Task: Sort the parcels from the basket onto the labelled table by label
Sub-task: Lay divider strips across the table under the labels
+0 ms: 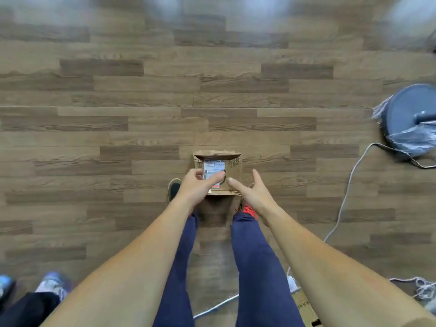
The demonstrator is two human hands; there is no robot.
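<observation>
Brown parcel (218,172), white label (213,169); wood-grain floor (165,102).

An indoor work space, seemingly for parcel handling rather than a home: brown wood-look plank floor (165,95), a round grey-blue stand base wrapped in clear plastic film (410,114), a loose white cable (349,185) trailing across the boards, a brown cardboard parcel with a white shipping label (234,172).
</observation>
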